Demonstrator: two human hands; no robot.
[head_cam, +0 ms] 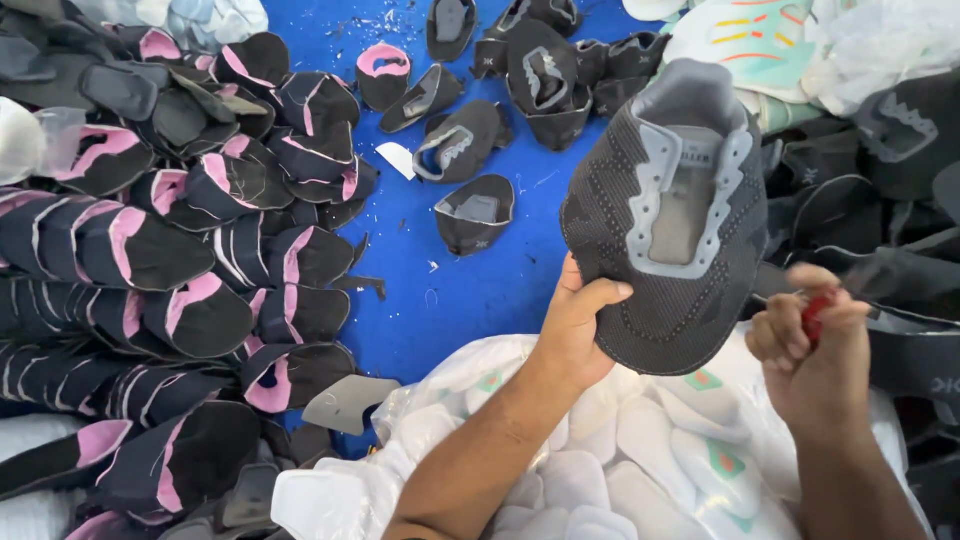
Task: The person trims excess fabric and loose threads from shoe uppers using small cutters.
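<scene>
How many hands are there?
2. The left hand grips the bottom edge of the dark grey shoe top. The right hand is closed around a small red thing just right of it. None look hidden.

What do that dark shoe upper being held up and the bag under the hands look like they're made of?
Shoe upper: seemingly knitted fabric, matte charcoal with a dotted weave; its grey eyelet trim looks smoother, perhaps synthetic. Bag: thin translucent plastic, glossy and crinkled, with white insoles showing through.
</scene>
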